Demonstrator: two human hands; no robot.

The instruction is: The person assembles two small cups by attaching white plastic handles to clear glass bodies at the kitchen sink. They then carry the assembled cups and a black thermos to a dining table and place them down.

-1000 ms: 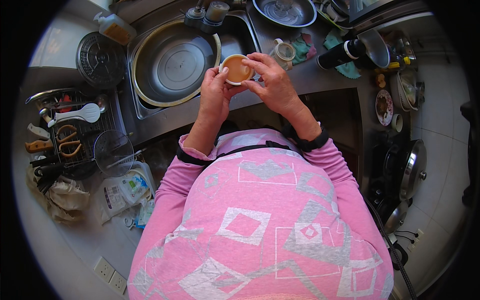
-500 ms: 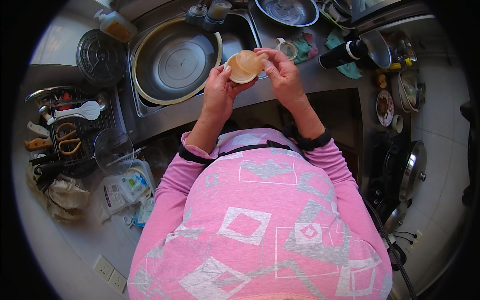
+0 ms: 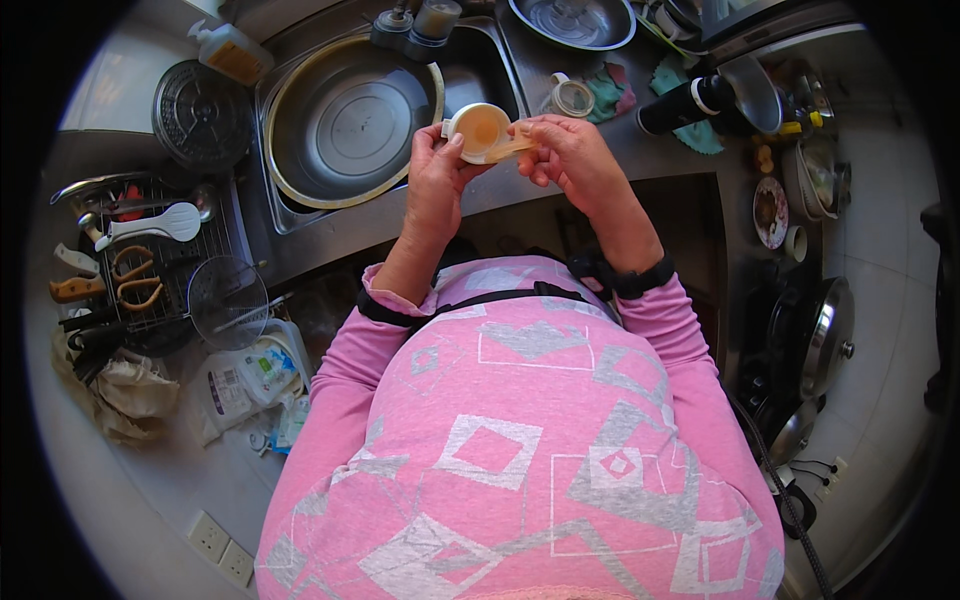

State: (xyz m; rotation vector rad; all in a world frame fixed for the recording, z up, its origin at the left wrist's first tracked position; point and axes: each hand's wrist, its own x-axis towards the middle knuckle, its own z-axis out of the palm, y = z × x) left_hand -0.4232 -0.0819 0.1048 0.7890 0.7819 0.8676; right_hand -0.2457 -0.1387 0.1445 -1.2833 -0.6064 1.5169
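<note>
A person at a metal desk, a big basin on the far left.
Right of the basin, left hand and right hand are near each other: the left's grip grasps a small white cup, the right's pinches a thin peach-coloured piece at its right edge.

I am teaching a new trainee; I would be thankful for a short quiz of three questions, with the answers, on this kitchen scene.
1. The left hand holds a round white-rimmed piece. What does the right hand hold?
A) scissors
B) a translucent, peach-coloured piece
C) a spray bottle

2. True or false: the black flask lies to the right of both hands.

3. Fill the gap: on the person's left, the white utensil lies on a wire ____.

Key: 1. B. 2. True. 3. Rack.
</note>
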